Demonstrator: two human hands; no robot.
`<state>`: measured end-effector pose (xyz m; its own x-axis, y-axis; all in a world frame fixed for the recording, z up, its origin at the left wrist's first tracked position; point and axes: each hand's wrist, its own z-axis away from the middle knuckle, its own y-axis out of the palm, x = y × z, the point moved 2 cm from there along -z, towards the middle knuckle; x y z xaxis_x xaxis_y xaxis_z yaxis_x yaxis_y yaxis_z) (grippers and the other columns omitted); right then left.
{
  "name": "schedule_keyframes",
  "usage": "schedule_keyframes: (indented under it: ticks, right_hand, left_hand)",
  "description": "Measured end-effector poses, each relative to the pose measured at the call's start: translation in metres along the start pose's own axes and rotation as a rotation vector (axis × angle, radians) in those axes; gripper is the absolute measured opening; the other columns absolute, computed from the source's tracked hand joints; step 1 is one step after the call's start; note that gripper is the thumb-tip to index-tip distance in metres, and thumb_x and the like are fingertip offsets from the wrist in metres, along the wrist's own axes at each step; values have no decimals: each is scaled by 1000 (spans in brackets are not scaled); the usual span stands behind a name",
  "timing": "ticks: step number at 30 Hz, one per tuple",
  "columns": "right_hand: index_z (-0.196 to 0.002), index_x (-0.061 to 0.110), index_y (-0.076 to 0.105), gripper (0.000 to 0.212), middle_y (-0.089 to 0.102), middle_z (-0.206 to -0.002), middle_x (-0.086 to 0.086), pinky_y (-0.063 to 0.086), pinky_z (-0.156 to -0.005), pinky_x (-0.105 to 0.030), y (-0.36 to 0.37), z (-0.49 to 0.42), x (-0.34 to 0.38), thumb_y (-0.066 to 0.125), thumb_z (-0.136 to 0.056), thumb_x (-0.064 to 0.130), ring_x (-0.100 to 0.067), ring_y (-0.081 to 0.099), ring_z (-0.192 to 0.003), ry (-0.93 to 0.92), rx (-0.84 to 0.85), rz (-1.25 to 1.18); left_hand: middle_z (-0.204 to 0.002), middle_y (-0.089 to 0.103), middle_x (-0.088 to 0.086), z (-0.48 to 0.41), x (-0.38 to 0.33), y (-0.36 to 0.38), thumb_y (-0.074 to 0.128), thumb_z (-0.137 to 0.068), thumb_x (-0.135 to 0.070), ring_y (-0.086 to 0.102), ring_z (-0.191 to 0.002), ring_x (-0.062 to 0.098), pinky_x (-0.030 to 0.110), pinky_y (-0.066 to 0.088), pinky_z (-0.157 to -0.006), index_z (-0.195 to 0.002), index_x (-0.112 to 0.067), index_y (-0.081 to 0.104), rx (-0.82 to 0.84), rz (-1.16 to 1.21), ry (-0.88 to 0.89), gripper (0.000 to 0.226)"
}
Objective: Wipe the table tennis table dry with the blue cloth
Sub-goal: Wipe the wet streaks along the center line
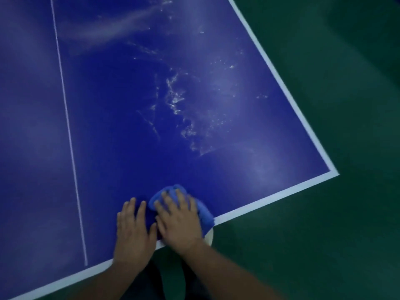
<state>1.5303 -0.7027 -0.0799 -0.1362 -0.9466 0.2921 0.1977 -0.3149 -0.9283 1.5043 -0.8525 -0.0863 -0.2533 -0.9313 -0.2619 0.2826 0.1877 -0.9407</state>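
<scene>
Right hand [178, 217]: fingers spread, pressing flat on bunched blue cloth [206, 213], not clenched round it. Left hand [132, 232]: flat and released, touching table tennis table [108, 126] just beside the cloth. Cloth lies at the near white edge line [270, 202]; water streaks [175, 100] farther in, right of the centre line [67, 126].

The cloth [205, 211] lies on the table [129, 126] at its near edge, under the right hand [177, 217]; the left hand [133, 232] rests just left of it; water streaks [179, 105] lie farther in; a line [67, 126] runs well to the left.
</scene>
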Motion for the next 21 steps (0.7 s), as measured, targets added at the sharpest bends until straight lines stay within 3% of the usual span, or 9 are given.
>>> schedule_keyframes:
  ticks: [2,4,7,11,13,15,18,21]
  right_hand:
    - [-131,38,63,44,52,-148,8,44,-104,-51,5,12,-5,41,-95,49,-26,42,-139,-105,57,0]
    - [-131,38,63,44,53,-147,6,46,-101,-52,-6,6,-46,39,-95,47,-28,48,-136,-119,81,47]
    - [-134,34,61,46,54,-146,2,45,-100,-56,-40,-15,-137,35,-97,45,-37,50,-132,159,16,81]
    - [-152,39,39,48,26,-164,6,19,-118,-54,-79,-34,-200,24,-107,47,-30,14,-151,462,0,37]
    - [-156,39,29,50,13,-168,7,8,-121,-53,-76,-32,-183,25,-107,50,-28,1,-154,545,-36,-19]
    - [-157,38,24,53,8,-169,6,5,-121,-54,-56,-23,-138,24,-106,52,-29,0,-154,487,-5,-22]
    - [-147,34,49,54,37,-160,4,30,-113,-57,-22,4,-67,30,-100,52,-29,22,-149,253,6,-19]
    - [-134,32,63,50,53,-147,5,45,-102,-57,-24,0,-64,37,-96,49,-25,32,-140,236,6,-47]
  left_hand:
    - [-160,25,19,6,-7,0,60,-93,-34,17,-148,34,58,22,-119,-148,-4,41,12,21,-23,66]
    - [-164,16,15,11,-13,-3,42,-94,-49,8,-152,30,50,12,-123,-153,-8,34,72,21,-22,72]
    - [-167,3,9,9,-24,-4,11,-88,-68,-6,-154,25,43,-1,-124,-159,-15,21,184,-9,33,88]
    - [-167,-1,12,5,-37,2,6,-84,-76,-11,-153,28,43,-8,-121,-160,-19,14,195,-41,24,95]
    - [-166,6,14,5,-39,5,10,-86,-75,-5,-153,31,46,-5,-121,-159,-17,19,168,-53,19,94]
    - [-166,6,13,5,-39,2,20,-90,-72,-4,-153,30,46,-2,-123,-159,-16,17,144,-3,-6,89]
    - [-167,-1,9,11,-32,-8,45,-98,-55,-7,-153,25,42,1,-125,-160,-15,8,123,124,-103,82]
    - [-166,4,11,20,-8,-18,53,-98,-44,-1,-153,29,47,7,-125,-159,-12,16,82,130,-174,78]
